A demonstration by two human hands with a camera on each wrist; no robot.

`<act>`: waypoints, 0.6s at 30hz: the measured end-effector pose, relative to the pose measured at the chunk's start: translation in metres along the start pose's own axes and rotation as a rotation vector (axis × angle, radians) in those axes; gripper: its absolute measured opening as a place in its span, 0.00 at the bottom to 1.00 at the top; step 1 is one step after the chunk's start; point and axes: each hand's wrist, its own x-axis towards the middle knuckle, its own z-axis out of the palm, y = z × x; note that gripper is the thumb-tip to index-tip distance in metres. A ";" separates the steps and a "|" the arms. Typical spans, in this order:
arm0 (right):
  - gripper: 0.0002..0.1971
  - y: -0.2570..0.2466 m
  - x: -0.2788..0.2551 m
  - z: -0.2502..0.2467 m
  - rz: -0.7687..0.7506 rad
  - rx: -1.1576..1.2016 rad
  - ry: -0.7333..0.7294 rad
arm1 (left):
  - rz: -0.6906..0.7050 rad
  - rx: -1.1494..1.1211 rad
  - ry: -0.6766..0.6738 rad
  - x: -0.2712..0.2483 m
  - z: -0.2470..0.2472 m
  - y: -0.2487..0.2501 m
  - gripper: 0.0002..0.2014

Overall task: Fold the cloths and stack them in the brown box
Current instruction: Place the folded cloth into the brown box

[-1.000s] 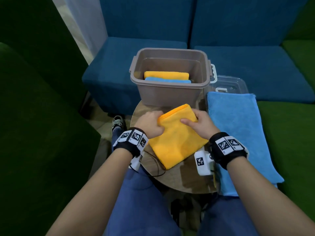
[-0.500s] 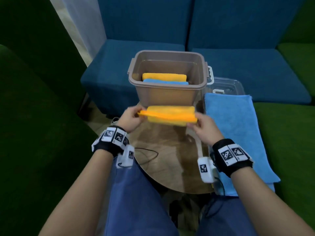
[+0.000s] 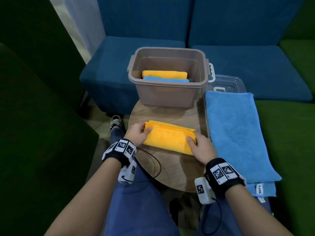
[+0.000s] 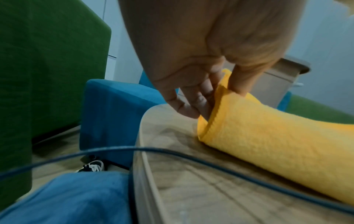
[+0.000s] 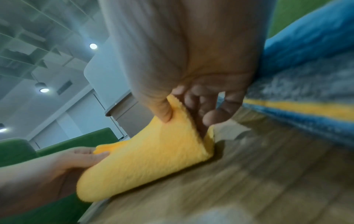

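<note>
A folded yellow cloth (image 3: 168, 139) lies across the round wooden table (image 3: 170, 169), a long narrow strip. My left hand (image 3: 139, 134) pinches its left end (image 4: 220, 97), thumb on top and fingers under the fold. My right hand (image 3: 199, 146) pinches its right end (image 5: 178, 115) the same way. Beyond it stands the brown box (image 3: 167, 92), holding a folded yellow cloth (image 3: 164, 74) and a folded blue cloth (image 3: 166, 80). A pile of flat blue cloths (image 3: 237, 133) lies to the right, with a yellow layer (image 5: 298, 108) showing in it.
A clear plastic lid (image 3: 228, 85) lies behind the blue pile, right of the box. Blue sofa seats (image 3: 255, 65) stand behind the table, green seats (image 3: 34, 116) on both sides. A black cable (image 3: 157, 166) loops over the table's near left edge. My knees are under the table's front.
Both hands lifted the yellow cloth off the table, folded it in half into a narrower strip and laid it back down, still holding both ends.
</note>
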 end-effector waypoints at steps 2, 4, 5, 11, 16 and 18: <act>0.24 -0.005 0.002 0.006 0.082 -0.014 0.051 | -0.024 0.123 0.045 0.004 0.005 0.009 0.16; 0.23 -0.010 0.004 0.010 0.153 -0.013 0.089 | -0.053 0.196 0.066 0.010 0.010 0.015 0.17; 0.23 -0.012 0.005 0.011 0.179 -0.026 0.105 | -0.079 0.208 0.065 0.013 0.012 0.016 0.19; 0.20 -0.021 0.013 0.013 0.257 -0.132 0.154 | -0.187 0.288 0.093 0.023 0.026 0.017 0.20; 0.20 -0.022 0.025 0.019 0.283 -0.183 0.176 | -0.234 0.277 0.128 0.024 0.031 0.019 0.18; 0.20 -0.022 0.028 0.021 0.301 -0.191 0.182 | -0.252 0.263 0.127 0.026 0.031 0.019 0.18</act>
